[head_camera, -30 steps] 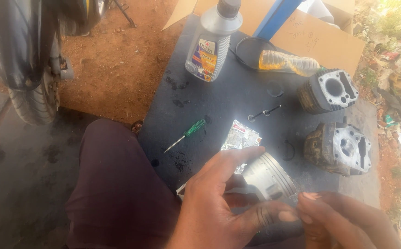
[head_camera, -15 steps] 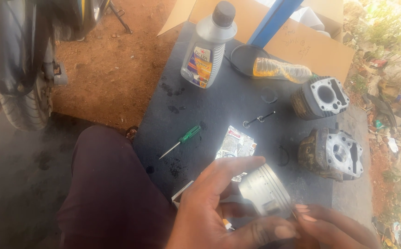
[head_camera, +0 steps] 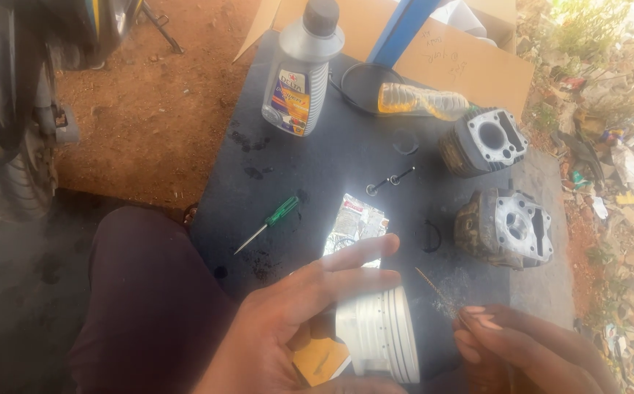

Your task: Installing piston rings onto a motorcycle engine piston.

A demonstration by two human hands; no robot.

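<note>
The left hand holds a silver piston at the near edge of the dark mat. The fingers extend across the piston crown, and the ring grooves face the camera. The piston is raised slightly above the mat, just in front of the person's knee.

The right hand is closed in a narrow pinch on a thin, rusty wire-like piece. This piece points up and to the left, toward the piston, and its tip stands just beside the piston's upper edge. Whether it touches the piston cannot be determined.

A yellow packet lies under the left hand. A shiny printed foil wrapper lies on the mat just beyond the left fingers.

Other items on the mat:
- A green-handled screwdriver, to the left of the wrapper.
- A grey oil bottle with a black cap, upright at the far left.
- A clear plastic bottle with yellow liquid, lying on its side.
- A finned cylinder block at the far right.
- A cylinder head, near the cylinder block, on the side closer to the camera.
- A small pin and a black ring, between the wrapper and the engine parts.

A flattened cardboard box lies behind the mat. A motorcycle wheel stands at the left on red dirt.
</note>
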